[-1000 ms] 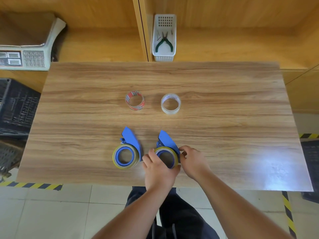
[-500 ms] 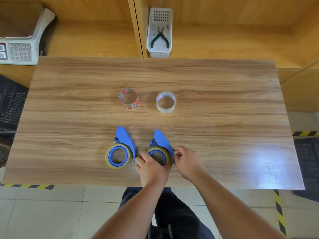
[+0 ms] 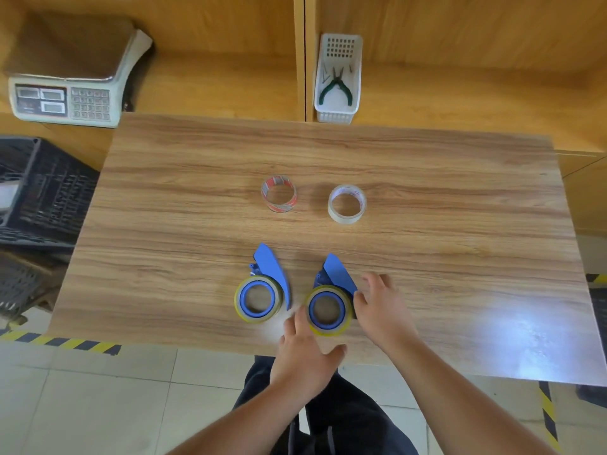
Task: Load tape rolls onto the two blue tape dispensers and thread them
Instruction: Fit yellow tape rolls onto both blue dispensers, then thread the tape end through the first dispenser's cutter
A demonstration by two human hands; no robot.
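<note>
Blue dispensers [image 3: 267, 280] both carry rolls; your left hand [image 3: 303, 356] and right hand [image 3: 381, 307] hover loose, grasping nothing, flanking the right dispenser [image 3: 330, 302] for threading.

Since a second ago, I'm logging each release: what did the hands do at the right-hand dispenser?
Both hands let go. The left hand drew back toward the table's near edge, and the right hand opened and slid off to the right; its thumb may just touch the right dispenser. Both dispensers, the left dispenser included, and the two spare rolls behind did not move.
</note>
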